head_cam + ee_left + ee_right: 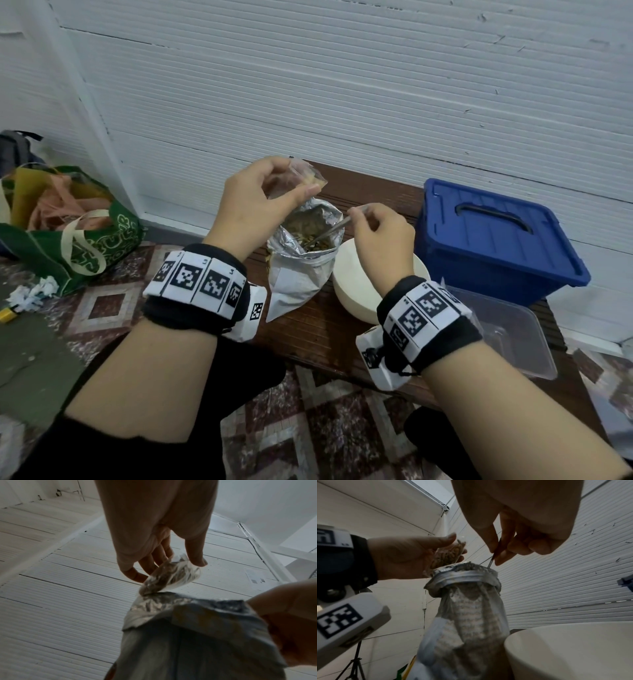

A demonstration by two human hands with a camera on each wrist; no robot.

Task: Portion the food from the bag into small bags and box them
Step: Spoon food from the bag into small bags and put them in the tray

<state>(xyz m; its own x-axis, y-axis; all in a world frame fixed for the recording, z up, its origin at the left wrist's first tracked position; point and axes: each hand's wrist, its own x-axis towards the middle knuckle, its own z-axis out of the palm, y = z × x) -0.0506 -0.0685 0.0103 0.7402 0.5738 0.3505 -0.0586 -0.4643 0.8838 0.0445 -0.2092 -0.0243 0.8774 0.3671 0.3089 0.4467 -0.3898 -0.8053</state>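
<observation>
**Two bags, one spoon: where the spill could start**

Two hands work over one opening; the left hand (pixel 255 202) pinches the small clear bag (pixel 301 180) between thumb and fingers, just above the rim of the foil food bag (pixel 305 260), while the right hand (pixel 380 236) pinches the handle of a metal spoon (pixel 330 231) whose bowl is down among the food inside that bag; the small bag already carries some brownish pieces, as the right wrist view shows (pixel 452 553).

Nothing steadies the foil bag, as far as I can tell; it stands on the brown worktop (pixel 329 339) with its top rolled down, beside a cream bowl (pixel 356 294); a sideways drag of the spoon against the rim could likely tip it and scatter the food; lifting an overfull spoonful risks pieces dropping off before they reach the small bag.

The small bag's mouth looks narrow and soft; if the pinch lets it sag shut, the spoon's load would probably slide down its outside, back into the foil bag at best, onto the worktop at worst; a weak pinch could also let the partly filled bag slip.

The clear plastic container (pixel 513 329) and the lidded blue box (pixel 496 240) sit to the right, near the worktop's edge; boxing is not yet begun.
</observation>
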